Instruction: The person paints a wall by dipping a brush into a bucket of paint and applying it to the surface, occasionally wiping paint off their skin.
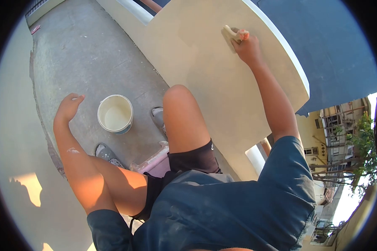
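Observation:
My right hand (248, 47) is raised and grips a paintbrush (231, 36) with a pale handle, its bristles pressed against the cream parapet wall (205, 71). My left hand (69, 106) hangs low on the left with fingers loosely curled, holding nothing, close to the cream wall on that side. A white bucket (115, 113) with cream paint inside stands on the concrete floor between my left hand and my knees. I sit with both knees bent, my feet in grey shoes (158, 117) on either side of the bucket.
A grey concrete floor (83, 50) stretches away ahead. A pink stool (153, 161) is under me. A blue wall (331, 46) rises beyond the parapet. Buildings and a tree (364, 154) lie below to the right.

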Available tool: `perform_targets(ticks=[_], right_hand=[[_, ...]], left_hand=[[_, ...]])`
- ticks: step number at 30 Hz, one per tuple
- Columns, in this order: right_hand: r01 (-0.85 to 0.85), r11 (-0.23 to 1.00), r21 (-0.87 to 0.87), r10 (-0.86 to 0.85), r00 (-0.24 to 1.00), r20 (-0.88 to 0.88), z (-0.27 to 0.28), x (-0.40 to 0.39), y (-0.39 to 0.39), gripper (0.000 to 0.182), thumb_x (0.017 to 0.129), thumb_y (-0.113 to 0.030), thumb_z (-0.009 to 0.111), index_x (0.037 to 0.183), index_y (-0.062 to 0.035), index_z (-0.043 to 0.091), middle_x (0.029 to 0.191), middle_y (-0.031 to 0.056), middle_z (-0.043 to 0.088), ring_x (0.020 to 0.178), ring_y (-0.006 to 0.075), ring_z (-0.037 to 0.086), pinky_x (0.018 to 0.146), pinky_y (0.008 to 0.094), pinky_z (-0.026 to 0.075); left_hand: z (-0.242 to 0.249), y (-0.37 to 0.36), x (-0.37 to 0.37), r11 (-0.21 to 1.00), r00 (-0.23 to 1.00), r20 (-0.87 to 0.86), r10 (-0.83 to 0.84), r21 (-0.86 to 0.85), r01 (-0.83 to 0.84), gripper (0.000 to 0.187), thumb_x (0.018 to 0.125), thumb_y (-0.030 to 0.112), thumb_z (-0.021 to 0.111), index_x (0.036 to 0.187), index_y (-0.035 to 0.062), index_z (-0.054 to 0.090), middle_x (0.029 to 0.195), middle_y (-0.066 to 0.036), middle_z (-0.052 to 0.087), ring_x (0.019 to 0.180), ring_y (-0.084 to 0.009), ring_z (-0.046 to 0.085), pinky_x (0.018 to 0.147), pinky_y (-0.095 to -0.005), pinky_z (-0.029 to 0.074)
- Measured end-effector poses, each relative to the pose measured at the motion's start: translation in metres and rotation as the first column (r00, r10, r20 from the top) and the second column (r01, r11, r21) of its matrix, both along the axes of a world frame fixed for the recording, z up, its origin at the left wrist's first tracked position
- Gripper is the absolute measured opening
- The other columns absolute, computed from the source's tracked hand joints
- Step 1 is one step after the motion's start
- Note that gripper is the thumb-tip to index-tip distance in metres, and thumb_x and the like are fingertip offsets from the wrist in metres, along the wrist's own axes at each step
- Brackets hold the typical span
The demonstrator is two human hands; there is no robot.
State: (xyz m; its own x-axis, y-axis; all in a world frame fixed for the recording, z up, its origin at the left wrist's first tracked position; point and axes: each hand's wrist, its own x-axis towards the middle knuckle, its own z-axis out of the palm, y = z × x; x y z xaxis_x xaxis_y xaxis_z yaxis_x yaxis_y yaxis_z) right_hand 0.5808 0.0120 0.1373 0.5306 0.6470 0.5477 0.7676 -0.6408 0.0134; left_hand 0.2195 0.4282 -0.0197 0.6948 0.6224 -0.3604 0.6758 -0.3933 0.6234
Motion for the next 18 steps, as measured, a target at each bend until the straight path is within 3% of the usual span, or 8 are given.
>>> perform_targets(ticks=[2,4,5,9,10,12,16,18], right_hand=[[0.076,0.994,0.078,-0.082,0.993,0.085,0.051,-0.009,-0.002,0.035,0.075,-0.019,0.066,0.11,-0.0137,0.064,0.076,0.0134,0.064,0.071,0.0313,0.062,0.066,0.0371,0.049],[-0.016,0.992,0.123,-0.018,0.963,0.27,0.083,-0.002,-0.015,0.037,0.075,-0.019,0.068,0.11,-0.0129,0.064,0.075,0.0115,0.065,0.065,0.0275,0.063,0.062,0.0341,0.049],[0.015,0.988,0.155,-0.046,0.978,0.202,0.098,-0.018,-0.016,0.034,0.077,-0.015,0.069,0.11,-0.0087,0.065,0.087,0.0105,0.069,0.073,0.0183,0.065,0.069,0.0291,0.05],[-0.147,0.911,0.385,0.149,0.988,0.024,0.096,-0.038,-0.028,0.035,0.074,-0.012,0.069,0.108,-0.0088,0.066,0.08,0.0121,0.066,0.068,0.023,0.063,0.066,0.0311,0.05],[-0.146,0.912,0.383,0.148,0.989,0.025,0.077,-0.034,-0.031,0.035,0.074,-0.012,0.069,0.108,-0.0088,0.066,0.08,0.0121,0.066,0.068,0.023,0.063,0.066,0.0311,0.05],[-0.071,0.995,0.072,0.063,0.992,0.105,0.045,-0.032,-0.038,0.034,0.074,-0.012,0.07,0.108,-0.008,0.066,0.081,0.0106,0.065,0.07,0.0201,0.062,0.068,0.0293,0.049],[0.115,0.984,0.137,-0.116,0.993,0.003,0.065,-0.033,-0.059,0.035,0.074,-0.012,0.07,0.108,-0.0073,0.065,0.083,0.0096,0.065,0.07,0.0179,0.062,0.069,0.0284,0.048],[-0.047,0.962,0.269,0.027,0.997,0.077,0.09,-0.031,-0.067,0.035,0.075,-0.012,0.069,0.109,-0.0066,0.065,0.085,0.0077,0.066,0.069,0.0155,0.061,0.068,0.0281,0.048]], left_hand=[[-0.002,0.0,0.001,1.0,1.0,-0.009,-0.02,-0.003,0.02,0.06,0.082,0.044,0.058,0.119,-0.0035,0.054,0.121,-0.024,0.054,0.115,-0.0346,0.051,0.096,-0.0387,0.038],[0.001,-0.001,0.001,1.0,1.0,-0.002,0.005,-0.024,-0.006,0.06,0.082,0.044,0.057,0.12,-0.0033,0.054,0.122,-0.024,0.054,0.116,-0.0345,0.05,0.097,-0.0388,0.038],[-0.001,-0.001,0.001,1.0,1.0,-0.002,0.002,-0.029,-0.002,0.06,0.082,0.044,0.057,0.12,-0.0033,0.054,0.122,-0.024,0.054,0.116,-0.0345,0.05,0.097,-0.0388,0.038],[-0.002,0.001,0.0,1.0,1.0,0.015,0.02,-0.003,-0.02,0.061,0.082,0.044,0.057,0.121,-0.0034,0.053,0.123,-0.024,0.053,0.118,-0.0344,0.049,0.097,-0.0383,0.037],[-0.001,0.001,0.0,1.0,1.0,0.007,0.02,-0.005,-0.02,0.062,0.082,0.044,0.057,0.121,-0.0037,0.053,0.123,-0.024,0.053,0.118,-0.0344,0.049,0.098,-0.0381,0.037],[-0.003,0.002,-0.002,1.0,1.0,0.01,0.012,0.004,-0.012,0.062,0.082,0.044,0.058,0.121,-0.0041,0.052,0.123,-0.024,0.053,0.118,-0.0343,0.049,0.098,-0.0381,0.037],[-0.004,0.001,-0.001,1.0,1.0,0.014,0.0,-0.003,0.0,0.063,0.082,0.044,0.058,0.122,-0.0049,0.052,0.124,-0.025,0.053,0.118,-0.0343,0.049,0.098,-0.0382,0.037],[-0.003,-0.002,-0.002,1.0,1.0,0.011,0.017,0.001,-0.017,0.063,0.082,0.043,0.058,0.122,-0.0049,0.052,0.123,-0.025,0.053,0.118,-0.0343,0.049,0.098,-0.0381,0.037]])
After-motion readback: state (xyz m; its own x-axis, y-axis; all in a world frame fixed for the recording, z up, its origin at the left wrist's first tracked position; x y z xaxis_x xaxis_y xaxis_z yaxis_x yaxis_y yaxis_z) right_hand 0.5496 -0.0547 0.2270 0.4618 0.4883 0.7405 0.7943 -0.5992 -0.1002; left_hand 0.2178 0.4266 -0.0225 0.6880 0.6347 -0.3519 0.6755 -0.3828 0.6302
